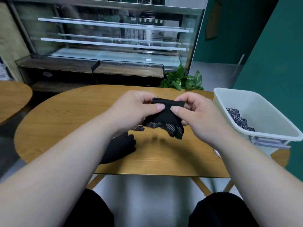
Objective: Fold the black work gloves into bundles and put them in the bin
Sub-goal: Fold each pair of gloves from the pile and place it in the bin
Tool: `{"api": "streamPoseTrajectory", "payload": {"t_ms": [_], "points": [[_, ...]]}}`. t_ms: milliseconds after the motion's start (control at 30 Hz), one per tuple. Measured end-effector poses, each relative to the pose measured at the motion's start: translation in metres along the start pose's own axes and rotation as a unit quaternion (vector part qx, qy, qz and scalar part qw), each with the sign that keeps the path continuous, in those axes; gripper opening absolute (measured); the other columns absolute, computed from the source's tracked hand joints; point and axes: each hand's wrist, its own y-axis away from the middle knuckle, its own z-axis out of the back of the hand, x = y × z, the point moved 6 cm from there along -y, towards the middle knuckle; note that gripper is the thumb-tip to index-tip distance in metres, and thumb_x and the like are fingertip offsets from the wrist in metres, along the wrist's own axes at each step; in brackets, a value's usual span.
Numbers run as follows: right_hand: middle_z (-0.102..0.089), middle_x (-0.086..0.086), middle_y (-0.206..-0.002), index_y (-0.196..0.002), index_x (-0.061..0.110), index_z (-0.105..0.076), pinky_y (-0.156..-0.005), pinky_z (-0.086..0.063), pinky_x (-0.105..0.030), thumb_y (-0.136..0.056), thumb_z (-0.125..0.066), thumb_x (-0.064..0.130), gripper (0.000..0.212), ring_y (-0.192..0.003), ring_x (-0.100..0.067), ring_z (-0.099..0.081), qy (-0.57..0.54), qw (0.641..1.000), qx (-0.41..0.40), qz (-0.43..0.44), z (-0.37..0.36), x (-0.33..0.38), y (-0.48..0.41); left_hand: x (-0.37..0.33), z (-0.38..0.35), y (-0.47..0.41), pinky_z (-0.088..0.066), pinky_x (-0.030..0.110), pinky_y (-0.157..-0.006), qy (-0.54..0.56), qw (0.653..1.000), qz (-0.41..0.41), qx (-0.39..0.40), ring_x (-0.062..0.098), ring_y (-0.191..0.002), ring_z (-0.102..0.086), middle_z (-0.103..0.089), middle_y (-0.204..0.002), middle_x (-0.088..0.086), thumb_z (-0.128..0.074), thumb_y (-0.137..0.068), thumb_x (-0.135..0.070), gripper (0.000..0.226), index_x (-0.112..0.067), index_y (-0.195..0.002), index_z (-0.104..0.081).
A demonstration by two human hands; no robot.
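Pinching the cuff edge between thumbs and fingers, both hands hold a black glove (164, 118) in the air above the worktop (65, 115), near its middle. The left hand (131, 110) grips the cuff's left half and the right hand (196, 112) its right half, with the thumbs nearly meeting on the near face. The glove's long axis runs from the cuff, up and away, down toward the person. Its dotted fingers hang loose below the hands, clear of the wood. Whether this is one glove or a pair laid together I cannot tell.

The bin (262, 108) sits at the worktop's right end, to the right of the right hand and near it, so that hand is the nearer one for the drop. A finished bundle would probably have to be lifted over the bin's left wall. Folded bundles (237, 120) lie at its bottom, with open room beside them. A second glove (119, 146) lies flat on the worktop under the left forearm, close to the near edge. Nothing stands between the hands and the bin.
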Motion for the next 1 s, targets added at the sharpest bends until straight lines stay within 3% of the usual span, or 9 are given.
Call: {"api": "streamPoseTrajectory", "payload": {"t_ms": [133,200,333,433,500,600,767,933,1000], "points": [[-0.062,0.002,-0.06,-0.091,0.016,-0.059,-0.044,-0.043,-0.023,-0.096,-0.06,0.01,0.008,-0.047,-0.012,-0.055,-0.131,0.971,0.173,-0.102,-0.017,-0.012,0.009,0.013,-0.01,0.012,-0.048,0.024,-0.046,0.006,0.978,0.103,0.18,0.016,-0.055,-0.059,-0.066,-0.069,0.003,-0.058,-0.098,-0.017,0.012,-0.018,-0.087,-0.063],[-0.061,0.001,-0.061,-0.092,0.016,-0.059,-0.043,-0.042,-0.023,-0.097,-0.059,0.011,0.008,-0.049,-0.013,-0.054,-0.122,0.968,0.18,-0.129,-0.02,-0.022,0.005,0.023,-0.01,0.007,-0.048,0.025,-0.046,0.0,0.977,0.127,0.17,0.018,-0.055,-0.057,-0.064,-0.071,0.006,-0.059,-0.098,-0.017,0.012,-0.018,-0.087,-0.063],[-0.067,0.01,-0.065,-0.092,0.02,-0.062,-0.057,-0.047,-0.024,-0.098,-0.06,0.014,0.009,-0.062,-0.007,-0.063,-0.031,0.986,0.121,-0.109,-0.023,-0.032,-0.007,0.039,-0.008,-0.008,-0.052,0.032,-0.064,-0.031,0.989,0.113,0.091,0.019,-0.063,-0.058,-0.063,-0.067,0.001,-0.061,-0.097,-0.014,0.012,-0.015,-0.086,-0.065],[-0.064,0.006,-0.063,-0.093,0.014,-0.061,-0.048,-0.044,-0.02,-0.097,-0.062,0.01,0.006,-0.053,-0.008,-0.059,-0.081,0.975,0.167,-0.125,-0.028,-0.041,-0.005,0.045,-0.012,-0.003,-0.055,0.03,-0.06,-0.008,0.972,0.153,0.178,0.016,-0.056,-0.061,-0.065,-0.07,0.005,-0.06,-0.096,-0.013,0.011,-0.015,-0.086,-0.064],[-0.065,-0.01,-0.069,-0.095,0.012,-0.061,-0.042,-0.048,-0.023,-0.09,-0.066,0.014,0.007,-0.049,-0.016,-0.061,-0.159,0.937,0.254,-0.177,-0.033,-0.047,0.003,0.044,-0.013,0.004,-0.056,0.028,-0.054,0.008,0.95,0.184,0.253,0.018,-0.054,-0.065,-0.068,-0.074,0.008,-0.058,-0.096,-0.012,0.011,-0.015,-0.087,-0.064],[-0.069,-0.018,-0.073,-0.096,0.009,-0.059,-0.043,-0.055,-0.029,-0.088,-0.064,0.016,0.012,-0.051,-0.023,-0.067,-0.189,0.901,0.316,-0.228,-0.036,-0.051,0.007,0.046,-0.011,-0.001,-0.056,0.027,-0.05,-0.004,0.944,0.189,0.269,0.017,-0.052,-0.066,-0.07,-0.073,0.008,-0.058,-0.096,-0.011,0.011,-0.014,-0.088,-0.065],[-0.063,-0.003,-0.068,-0.091,0.013,-0.062,-0.055,-0.057,-0.033,-0.097,-0.061,0.01,0.006,-0.06,-0.016,-0.061,-0.049,0.972,0.161,-0.163,-0.021,-0.055,-0.032,0.052,0.001,-0.038,-0.057,0.031,-0.065,-0.06,0.981,0.144,0.116,0.024,-0.071,-0.06,-0.063,-0.082,0.013,-0.065,-0.094,-0.013,0.007,-0.015,-0.089,-0.07],[-0.062,0.008,-0.072,-0.083,0.025,-0.066,-0.061,-0.052,-0.034,-0.09,-0.069,0.019,0.01,-0.064,-0.014,-0.059,0.103,0.994,-0.007,-0.039,0.002,-0.042,-0.061,0.026,0.009,-0.061,-0.037,0.011,-0.04,-0.121,0.992,0.035,-0.015,0.007,-0.044,-0.048,-0.057,-0.059,-0.004,-0.072,-0.089,-0.018,0.01,-0.025,-0.082,-0.072],[-0.064,0.014,-0.076,-0.081,0.033,-0.063,-0.067,-0.051,-0.031,-0.088,-0.069,0.025,0.012,-0.074,-0.01,-0.061,0.172,0.983,-0.061,0.022,0.008,-0.038,-0.06,0.023,0.01,-0.063,-0.04,0.012,-0.043,-0.168,0.984,-0.032,-0.054,0.001,-0.049,-0.054,-0.063,-0.061,-0.015,-0.073,-0.089,-0.024,0.015,-0.037,-0.082,-0.073]]}}
